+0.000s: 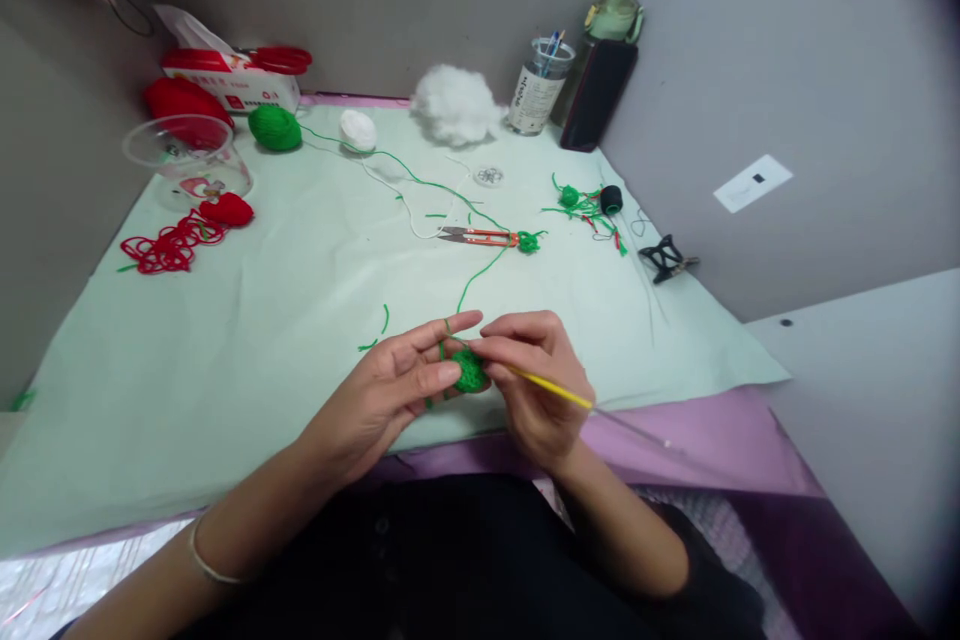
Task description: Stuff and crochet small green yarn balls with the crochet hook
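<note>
Two hands meet at one green crocheted piece (470,371): the left hand (394,380), partly open, pinches its left side, while the right hand (540,380), fingers curled closed, grips one yellow hook (551,387) at its right.

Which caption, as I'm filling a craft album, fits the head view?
Left hand pinches a green yarn piece, right hand holds a slim yellow tool; orange-handled snips lie beyond.
</note>
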Available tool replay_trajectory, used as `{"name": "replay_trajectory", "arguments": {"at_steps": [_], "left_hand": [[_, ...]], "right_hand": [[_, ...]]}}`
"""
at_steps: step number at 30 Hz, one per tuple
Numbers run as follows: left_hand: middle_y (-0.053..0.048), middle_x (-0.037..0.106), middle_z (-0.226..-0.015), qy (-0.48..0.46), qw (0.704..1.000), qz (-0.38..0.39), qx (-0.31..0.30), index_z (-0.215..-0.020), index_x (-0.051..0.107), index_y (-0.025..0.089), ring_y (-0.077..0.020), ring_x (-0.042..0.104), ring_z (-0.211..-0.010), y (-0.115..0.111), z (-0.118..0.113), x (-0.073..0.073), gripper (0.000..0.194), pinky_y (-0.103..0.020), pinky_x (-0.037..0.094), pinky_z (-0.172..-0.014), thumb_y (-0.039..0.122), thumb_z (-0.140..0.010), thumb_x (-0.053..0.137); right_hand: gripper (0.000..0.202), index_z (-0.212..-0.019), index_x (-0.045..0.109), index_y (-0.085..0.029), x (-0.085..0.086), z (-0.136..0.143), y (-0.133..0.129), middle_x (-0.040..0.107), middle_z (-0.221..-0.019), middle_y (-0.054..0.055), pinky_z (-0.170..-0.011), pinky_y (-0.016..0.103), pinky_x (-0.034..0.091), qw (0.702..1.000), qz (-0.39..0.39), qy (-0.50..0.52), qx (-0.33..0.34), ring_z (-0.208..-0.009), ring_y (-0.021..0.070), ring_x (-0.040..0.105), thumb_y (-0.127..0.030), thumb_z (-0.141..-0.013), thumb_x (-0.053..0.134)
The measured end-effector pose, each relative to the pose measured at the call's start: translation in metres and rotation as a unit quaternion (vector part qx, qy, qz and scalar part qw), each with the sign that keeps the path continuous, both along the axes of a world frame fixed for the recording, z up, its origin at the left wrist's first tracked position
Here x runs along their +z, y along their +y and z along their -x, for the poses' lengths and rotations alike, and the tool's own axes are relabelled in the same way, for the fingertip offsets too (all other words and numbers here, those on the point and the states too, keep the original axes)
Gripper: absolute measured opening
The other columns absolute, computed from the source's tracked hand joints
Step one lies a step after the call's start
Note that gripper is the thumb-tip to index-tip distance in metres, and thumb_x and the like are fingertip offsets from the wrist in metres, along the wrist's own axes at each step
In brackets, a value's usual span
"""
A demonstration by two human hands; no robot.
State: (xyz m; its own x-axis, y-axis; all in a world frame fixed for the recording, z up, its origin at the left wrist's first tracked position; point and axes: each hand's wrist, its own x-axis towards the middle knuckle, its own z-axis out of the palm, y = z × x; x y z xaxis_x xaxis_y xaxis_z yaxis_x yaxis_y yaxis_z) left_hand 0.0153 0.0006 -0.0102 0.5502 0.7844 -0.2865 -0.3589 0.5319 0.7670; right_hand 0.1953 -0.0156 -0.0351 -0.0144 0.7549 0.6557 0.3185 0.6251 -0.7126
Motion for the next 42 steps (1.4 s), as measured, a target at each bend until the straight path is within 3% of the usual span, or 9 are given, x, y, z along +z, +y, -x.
{"name": "replay_trajectory", "arguments": {"at_steps": [7, 12, 15, 18, 21, 26, 32, 36, 42], "left_hand": [[-0.006, 0.075, -0.11, 0.01, 0.999, -0.043, -0.013, -0.127, 0.076, 0.025, -0.0203, 0.069, -0.107, 0.011, 0.013, 0.003, 0.042, -0.034, 0.047, -0.103, 0.024, -0.085, 0.08], [-0.004, 0.071, -0.102, 0.038, 0.996, -0.07, -0.027, -0.123, 0.078, 0.028, -0.0162, 0.066, -0.096, 0.011, 0.013, 0.002, 0.042, -0.029, 0.05, -0.09, 0.026, -0.082, 0.083], [-0.001, 0.068, -0.101, 0.048, 0.995, -0.08, -0.03, -0.126, 0.076, 0.032, -0.0145, 0.063, -0.092, 0.01, 0.008, -0.001, 0.049, -0.026, 0.05, -0.083, 0.024, -0.078, 0.087], [-0.003, 0.069, -0.105, 0.066, 0.994, -0.084, -0.022, -0.129, 0.074, 0.031, -0.0171, 0.063, -0.101, 0.009, 0.004, -0.002, 0.059, -0.026, 0.051, -0.085, 0.019, -0.073, 0.09], [-0.002, 0.066, -0.1, 0.088, 0.991, -0.097, -0.008, -0.126, 0.076, 0.029, -0.0159, 0.061, -0.096, 0.009, 0.003, -0.002, 0.061, -0.024, 0.051, -0.081, 0.017, -0.069, 0.092], [0.0, 0.058, -0.094, 0.123, 0.984, -0.131, 0.006, -0.125, 0.076, 0.035, -0.0145, 0.057, -0.089, 0.01, 0.006, -0.001, 0.059, -0.022, 0.05, -0.07, 0.017, -0.07, 0.091], [-0.002, 0.059, -0.098, 0.172, 0.97, -0.169, 0.005, -0.121, 0.078, 0.032, -0.0184, 0.059, -0.098, 0.011, 0.008, 0.003, 0.053, -0.025, 0.053, -0.073, 0.023, -0.07, 0.091], [-0.001, 0.059, -0.096, 0.194, 0.963, -0.188, -0.003, -0.12, 0.078, 0.032, -0.0171, 0.059, -0.097, 0.011, 0.008, 0.004, 0.051, -0.025, 0.054, -0.076, 0.022, -0.072, 0.09], [-0.001, 0.059, -0.093, 0.222, 0.953, -0.208, -0.014, -0.119, 0.079, 0.029, -0.0155, 0.058, -0.09, 0.013, 0.009, 0.007, 0.05, -0.026, 0.054, -0.076, 0.019, -0.072, 0.088]], "right_hand": [[0.013, -0.099, 0.08, -0.027, 0.014, -0.014, 0.007, 0.074, -0.086, 0.003, -0.064, 0.033, 0.055, 0.966, 0.137, 0.202, 0.087, -0.069, 0.0162, 0.066, -0.028, -0.097, 0.067], [0.015, -0.088, 0.078, -0.023, 0.017, -0.017, 0.011, 0.068, -0.075, 0.001, -0.055, 0.028, 0.051, 0.928, 0.222, 0.274, 0.122, -0.059, 0.0135, 0.061, -0.035, -0.093, 0.072], [0.014, -0.094, 0.078, -0.025, 0.015, -0.013, 0.008, 0.072, -0.082, 0.003, -0.061, 0.03, 0.054, 0.945, 0.193, 0.226, 0.136, -0.066, 0.015, 0.064, -0.035, -0.096, 0.068], [0.015, -0.104, 0.08, -0.027, 0.011, -0.007, 0.003, 0.077, -0.099, 0.007, -0.078, 0.037, 0.058, 0.982, 0.109, 0.108, 0.113, -0.091, 0.0208, 0.07, -0.026, -0.097, 0.067], [0.021, -0.111, 0.079, -0.03, 0.006, -0.004, 0.001, 0.079, -0.103, 0.006, -0.082, 0.039, 0.057, 0.989, 0.07, 0.08, 0.1, -0.097, 0.0215, 0.07, -0.02, -0.098, 0.065], [0.015, -0.1, 0.079, -0.026, 0.002, -0.006, 0.007, 0.076, -0.089, 0.004, -0.065, 0.032, 0.054, 0.956, 0.168, 0.205, 0.128, -0.071, 0.0159, 0.065, -0.034, -0.098, 0.067], [0.017, -0.098, 0.076, -0.024, 0.003, -0.01, 0.014, 0.076, -0.087, 0.003, -0.063, 0.026, 0.055, 0.898, 0.259, 0.287, 0.21, -0.069, 0.0126, 0.067, -0.036, -0.1, 0.065], [0.018, -0.098, 0.076, -0.024, 0.008, -0.014, 0.012, 0.075, -0.09, 0.003, -0.066, 0.027, 0.056, 0.911, 0.258, 0.25, 0.203, -0.071, 0.013, 0.067, -0.035, -0.101, 0.062], [0.018, -0.099, 0.076, -0.022, 0.02, -0.023, 0.01, 0.074, -0.089, 0.004, -0.071, 0.028, 0.056, 0.955, 0.202, 0.095, 0.193, -0.075, 0.0132, 0.067, -0.027, -0.103, 0.059]]}}
